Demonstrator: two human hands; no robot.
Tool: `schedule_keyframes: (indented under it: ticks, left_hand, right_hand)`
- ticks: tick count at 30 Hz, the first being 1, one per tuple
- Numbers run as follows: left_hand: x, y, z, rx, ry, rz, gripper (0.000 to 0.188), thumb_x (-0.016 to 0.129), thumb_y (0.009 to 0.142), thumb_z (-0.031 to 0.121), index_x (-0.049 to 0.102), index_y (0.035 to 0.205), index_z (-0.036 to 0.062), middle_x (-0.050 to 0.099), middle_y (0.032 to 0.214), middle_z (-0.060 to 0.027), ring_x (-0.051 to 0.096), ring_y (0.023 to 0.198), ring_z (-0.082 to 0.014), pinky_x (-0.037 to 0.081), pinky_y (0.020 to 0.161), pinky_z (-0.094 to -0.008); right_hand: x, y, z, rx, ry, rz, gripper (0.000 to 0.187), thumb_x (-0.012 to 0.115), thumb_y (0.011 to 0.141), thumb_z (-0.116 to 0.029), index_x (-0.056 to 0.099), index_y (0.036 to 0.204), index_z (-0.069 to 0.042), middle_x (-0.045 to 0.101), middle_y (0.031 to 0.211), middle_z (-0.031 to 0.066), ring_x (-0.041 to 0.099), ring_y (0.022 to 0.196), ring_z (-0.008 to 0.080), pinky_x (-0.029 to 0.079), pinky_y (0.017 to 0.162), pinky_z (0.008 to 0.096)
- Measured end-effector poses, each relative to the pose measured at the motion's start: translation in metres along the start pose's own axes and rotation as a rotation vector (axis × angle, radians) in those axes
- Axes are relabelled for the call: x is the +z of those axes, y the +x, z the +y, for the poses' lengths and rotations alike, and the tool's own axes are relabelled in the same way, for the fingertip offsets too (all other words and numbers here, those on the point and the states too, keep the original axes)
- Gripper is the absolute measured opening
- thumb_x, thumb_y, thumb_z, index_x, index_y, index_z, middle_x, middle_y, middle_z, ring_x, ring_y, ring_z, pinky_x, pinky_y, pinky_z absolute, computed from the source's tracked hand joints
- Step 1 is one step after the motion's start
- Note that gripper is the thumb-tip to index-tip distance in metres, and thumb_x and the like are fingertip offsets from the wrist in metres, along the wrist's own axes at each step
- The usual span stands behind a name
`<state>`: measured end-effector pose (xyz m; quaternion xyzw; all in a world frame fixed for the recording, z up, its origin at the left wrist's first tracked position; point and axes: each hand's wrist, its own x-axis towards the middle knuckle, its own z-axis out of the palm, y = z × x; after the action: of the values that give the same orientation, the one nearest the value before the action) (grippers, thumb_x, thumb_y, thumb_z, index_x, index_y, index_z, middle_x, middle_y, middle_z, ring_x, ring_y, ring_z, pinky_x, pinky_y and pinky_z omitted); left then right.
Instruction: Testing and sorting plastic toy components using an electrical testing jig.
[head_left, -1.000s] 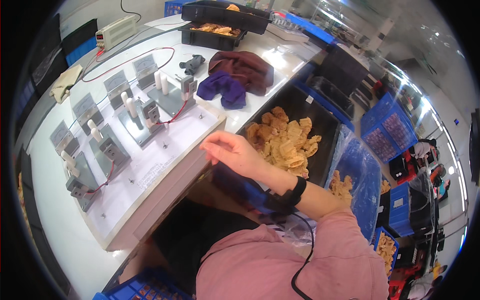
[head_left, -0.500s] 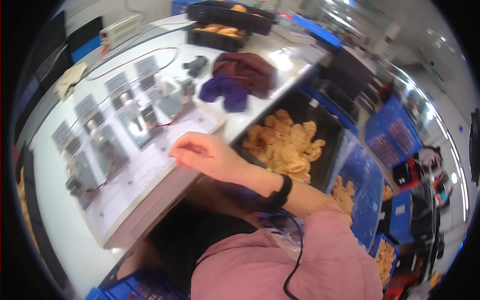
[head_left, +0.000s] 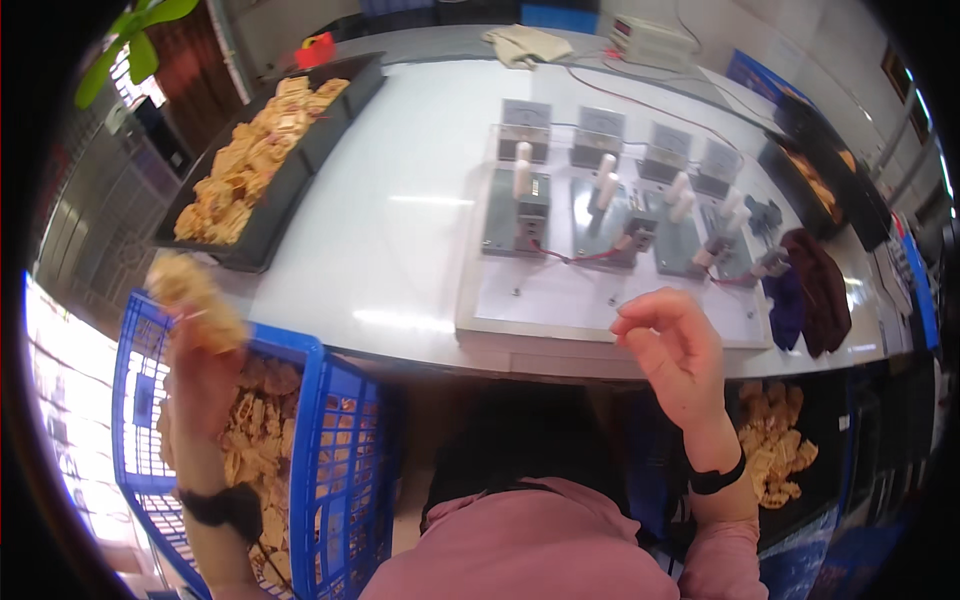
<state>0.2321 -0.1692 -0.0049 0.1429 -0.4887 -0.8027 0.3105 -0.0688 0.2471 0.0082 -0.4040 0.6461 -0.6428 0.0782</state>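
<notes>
My left hand (head_left: 205,375) is raised over a blue plastic crate (head_left: 310,420), gripping a blurred tan bundle (head_left: 195,295). More tan bundles (head_left: 255,430) of the same look fill that crate beneath my forearm. At the front edge of a white test board (head_left: 560,305), my right hand (head_left: 680,355) hovers with its fingers curled and the tips close to the thumb; nothing shows in it. The board carries several grey fixtures (head_left: 600,220) with white-tipped levers, small dial meters (head_left: 598,135) behind them and red wires.
A long black tray (head_left: 310,150) of tan bundles stands at the left of the white table (head_left: 400,200). Another black bin (head_left: 830,430) with tan pieces sits below the table at right. Purple (head_left: 787,305) and brown cloths (head_left: 820,290) lie right of the board.
The view has swung to the left. My left hand has come into sight holding a tan bundle, and the crate and long tray now show. The right hand stays near the board's front edge.
</notes>
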Motion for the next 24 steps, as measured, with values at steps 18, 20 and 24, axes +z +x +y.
schedule_keyframes:
  ticks: [18, 20, 24]
  left_hand:
    - [0.222, 0.025, -0.095, -0.065, 0.419, -0.454, 0.074, 0.075, 0.093, 0.019, 0.033, 0.152, 0.0011, 0.048, 0.145, -0.0120, 0.053, 0.129, -0.0194, 0.048, 0.104, -0.0354]
    - [0.220, 0.025, -0.092, -0.217, 0.363, -0.452, 0.071, 0.072, 0.096, 0.021, 0.033, 0.152, 0.0025, 0.048, 0.145, -0.0117, 0.053, 0.130, -0.0209, 0.047, 0.105, -0.0373]
    - [0.220, 0.023, -0.100, -0.488, 0.066, -0.455, 0.061, 0.062, 0.103, 0.032, 0.036, 0.152, 0.0067, 0.049, 0.145, -0.0103, 0.053, 0.130, -0.0242, 0.047, 0.106, -0.0420]
  right_hand:
    - [0.054, 0.020, 0.007, 0.154, 0.254, -0.109, 0.058, 0.078, 0.090, -0.013, 0.048, 0.138, 0.000, 0.061, 0.127, 0.0095, 0.058, 0.120, 0.0158, 0.046, 0.105, 0.0322]
    - [0.058, 0.023, 0.007, 0.164, 0.287, -0.102, 0.058, 0.078, 0.090, -0.012, 0.048, 0.138, 0.001, 0.061, 0.127, 0.0089, 0.058, 0.121, 0.0155, 0.046, 0.105, 0.0320]
    - [0.069, 0.029, 0.004, 0.215, 0.511, -0.062, 0.054, 0.078, 0.091, -0.014, 0.050, 0.135, 0.000, 0.060, 0.125, 0.0080, 0.057, 0.118, 0.0139, 0.047, 0.101, 0.0315]
